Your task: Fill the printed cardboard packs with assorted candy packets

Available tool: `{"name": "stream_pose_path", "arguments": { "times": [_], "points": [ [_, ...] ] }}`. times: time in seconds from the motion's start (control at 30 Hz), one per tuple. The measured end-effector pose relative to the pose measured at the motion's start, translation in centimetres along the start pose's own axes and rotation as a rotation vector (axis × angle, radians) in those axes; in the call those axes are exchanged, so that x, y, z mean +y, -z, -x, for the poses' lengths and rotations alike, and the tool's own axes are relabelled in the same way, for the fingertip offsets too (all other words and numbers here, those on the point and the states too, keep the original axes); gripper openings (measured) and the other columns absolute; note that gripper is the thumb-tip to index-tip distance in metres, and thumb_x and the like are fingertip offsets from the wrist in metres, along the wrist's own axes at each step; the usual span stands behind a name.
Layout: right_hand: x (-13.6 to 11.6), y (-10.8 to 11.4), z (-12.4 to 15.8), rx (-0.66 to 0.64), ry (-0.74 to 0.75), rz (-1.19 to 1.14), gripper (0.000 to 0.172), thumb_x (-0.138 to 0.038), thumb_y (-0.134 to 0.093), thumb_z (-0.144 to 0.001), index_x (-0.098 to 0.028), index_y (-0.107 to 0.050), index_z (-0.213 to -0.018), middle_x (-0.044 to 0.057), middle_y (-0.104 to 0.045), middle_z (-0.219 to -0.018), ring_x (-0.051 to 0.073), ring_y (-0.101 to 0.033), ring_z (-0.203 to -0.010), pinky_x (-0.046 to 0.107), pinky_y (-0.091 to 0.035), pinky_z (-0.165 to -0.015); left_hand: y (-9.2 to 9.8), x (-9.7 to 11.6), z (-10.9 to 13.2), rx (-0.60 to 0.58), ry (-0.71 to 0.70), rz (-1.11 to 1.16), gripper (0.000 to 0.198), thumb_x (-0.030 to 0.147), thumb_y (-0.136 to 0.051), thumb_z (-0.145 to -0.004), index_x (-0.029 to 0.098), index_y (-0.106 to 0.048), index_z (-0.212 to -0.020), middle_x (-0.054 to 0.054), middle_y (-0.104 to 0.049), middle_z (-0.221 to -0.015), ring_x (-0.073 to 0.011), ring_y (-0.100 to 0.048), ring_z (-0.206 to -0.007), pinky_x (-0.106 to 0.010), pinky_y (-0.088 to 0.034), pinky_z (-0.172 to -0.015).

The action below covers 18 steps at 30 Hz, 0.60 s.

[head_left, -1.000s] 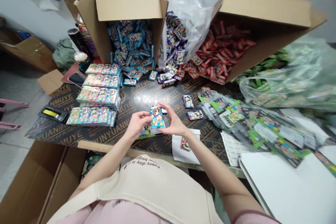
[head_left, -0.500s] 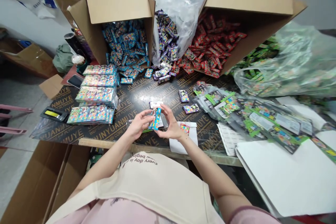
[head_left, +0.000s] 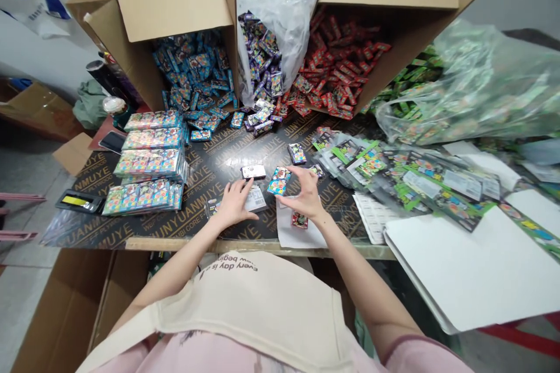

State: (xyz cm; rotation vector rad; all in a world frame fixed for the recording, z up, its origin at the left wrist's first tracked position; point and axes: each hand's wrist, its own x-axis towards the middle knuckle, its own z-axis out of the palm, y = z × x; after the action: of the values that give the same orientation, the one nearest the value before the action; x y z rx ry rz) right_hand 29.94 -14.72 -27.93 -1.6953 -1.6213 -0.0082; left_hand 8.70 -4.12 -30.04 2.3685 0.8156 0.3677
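My right hand (head_left: 307,193) has a small blue printed box (head_left: 279,180) between thumb and index finger, its colourful face up. My left hand (head_left: 235,203) lies with fingers spread over a flat clear pouch with a barcode label (head_left: 257,199), holding nothing. Just beyond it is a small box with a white face (head_left: 253,171). A red box (head_left: 300,220) rests on a white paper sheet (head_left: 284,227) below my right hand. Close by are a purple box (head_left: 297,153) and another purple box (head_left: 315,171), partly hidden by my right fingers.
Cartons of blue boxes (head_left: 192,73) and red boxes (head_left: 341,73) stand at the back, a bag of purple boxes (head_left: 262,52) between them. Packed sets (head_left: 149,163) are stacked left. Flat printed pouches (head_left: 420,180) spread right, near a bag of green boxes (head_left: 464,99) and white sheets (head_left: 472,268).
My hands have come apart; my left hand has let go of the blue box and opened over the pouch. My right hand has carried the box rightward. The camera view has shifted slightly.
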Motion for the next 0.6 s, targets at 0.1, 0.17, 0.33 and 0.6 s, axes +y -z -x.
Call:
{"name": "stream_pose_path", "arguments": {
  "times": [0.1, 0.17, 0.33, 0.6],
  "points": [
    [1.5, -0.2, 0.9, -0.069, 0.033, 0.060, 0.070, -0.044, -0.069, -0.069, -0.023, -0.045, -0.131, 0.011, -0.059, -0.125, 0.033, -0.053, -0.119, 0.052, -0.019, -0.108, -0.4, -0.7, 0.1, -0.096, -0.055, -0.183, 0.106, 0.030, -0.084, -0.056, 0.016, -0.029, -0.146, -0.018, -0.053, -0.127, -0.0383, -0.046, -0.121, -0.055, -0.032, -0.104],
    [1.6, -0.5, 1.4, -0.121, 0.051, 0.075, 0.069, -0.045, -0.069, -0.071, -0.024, -0.044, -0.132, 0.010, -0.060, -0.125, 0.033, -0.050, -0.122, 0.052, -0.015, -0.109, -0.2, -0.9, 0.3, -0.083, -0.088, -0.158, 0.105, 0.027, -0.078, -0.060, 0.017, -0.022, -0.148, -0.017, -0.053, -0.127, -0.0360, -0.048, -0.118, -0.050, -0.036, -0.101],
    [0.2, -0.7, 1.8, -0.172, 0.056, -0.028, 0.075, -0.046, -0.072, -0.066, -0.025, -0.045, -0.132, 0.009, -0.061, -0.124, 0.032, -0.049, -0.123, 0.051, -0.017, -0.109, 1.1, -1.5, 1.0, -0.001, -0.157, 0.014, 0.112, 0.023, -0.073, -0.061, 0.020, -0.006, -0.151, -0.015, -0.046, -0.136, -0.0329, -0.045, -0.122, -0.048, -0.036, -0.104],
    [0.1, -1.5, 1.2, -0.357, 0.132, -0.212, 0.087, -0.053, -0.071, -0.070, -0.023, -0.034, -0.142, 0.014, -0.053, -0.136, 0.030, -0.048, -0.128, 0.054, -0.016, -0.111, 2.1, -1.5, 1.9, -0.067, -0.204, 0.089, 0.114, 0.022, -0.075, -0.063, 0.021, -0.003, -0.151, -0.014, -0.046, -0.137, -0.0307, -0.045, -0.124, -0.046, -0.036, -0.107]
  ]
}}
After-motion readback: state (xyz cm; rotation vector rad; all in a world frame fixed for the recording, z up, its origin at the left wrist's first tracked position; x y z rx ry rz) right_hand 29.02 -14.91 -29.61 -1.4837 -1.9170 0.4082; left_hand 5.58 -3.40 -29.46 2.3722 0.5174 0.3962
